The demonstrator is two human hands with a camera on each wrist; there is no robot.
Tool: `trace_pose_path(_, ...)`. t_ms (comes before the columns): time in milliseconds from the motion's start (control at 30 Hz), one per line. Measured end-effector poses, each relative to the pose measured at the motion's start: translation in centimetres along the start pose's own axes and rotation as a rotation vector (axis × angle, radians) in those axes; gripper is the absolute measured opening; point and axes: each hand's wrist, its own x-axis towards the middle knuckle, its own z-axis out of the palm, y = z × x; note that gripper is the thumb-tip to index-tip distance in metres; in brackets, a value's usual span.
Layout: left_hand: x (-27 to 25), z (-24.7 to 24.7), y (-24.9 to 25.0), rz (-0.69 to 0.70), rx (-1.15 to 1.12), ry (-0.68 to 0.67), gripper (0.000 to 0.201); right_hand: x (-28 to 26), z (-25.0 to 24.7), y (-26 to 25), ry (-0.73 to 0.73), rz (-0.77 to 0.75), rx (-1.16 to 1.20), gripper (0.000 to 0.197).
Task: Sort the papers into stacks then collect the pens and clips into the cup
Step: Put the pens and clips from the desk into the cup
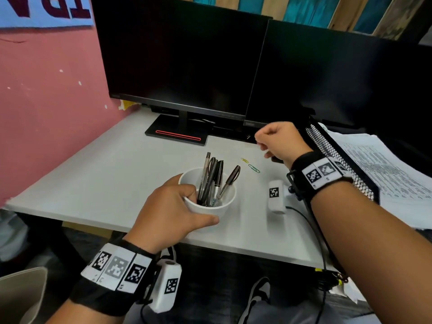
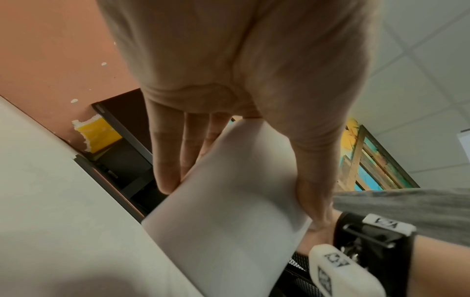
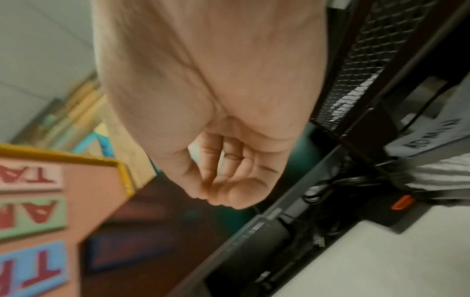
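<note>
On matte desk (image 1: 98, 174): left hand (image 1: 168, 206) grip wraps smooth round cup (image 1: 219, 204); right hand (image 1: 280, 141) grip curled, empty.

Wall sign cards (image 3: 28, 211), mirrored in right wrist view, showed partial "TA", "AR", "TH"; paper sheets' (image 1: 383, 169) print was illegible.

My head camera looks down over my desk (image 1: 98, 174). Each wrist camera looks up along its palm, close; all share the desk.
</note>
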Motion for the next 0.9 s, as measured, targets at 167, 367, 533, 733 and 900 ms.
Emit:
trace_pose_path(167, 0.2, -0.3, -0.7, -0.003, -0.014, 0.027, 0.053, 4.6, 1.8, 6.5, -0.115, 0.183, -0.526, 0.021)
trace_pose_path(367, 0.6, -0.8, -1.5, -0.034, -0.009, 0.051, 0.052, 6.2, 5.5, 9.3, -0.264, 0.193, -0.930, 0.021)
trace_pose_path(533, 1.2, -1.3, -1.8, -0.059, -0.001, 0.066, 0.051, 7.2, 6.6, 10.4, -0.213, 0.263, -0.971, 0.024)
trace_pose_path(733, 1.9, -1.2, -1.5, -0.066, 0.019, 0.069, 0.054, 7.9, 6.5, 11.1, -0.304, 0.319, -0.648, 0.032)
trace_pose_path(900, 2.1, -0.9, -1.4, -0.069, 0.037, 0.053, 0.055, 7.1, 6.7, 8.6, -0.278, 0.329, -0.640, 0.024)
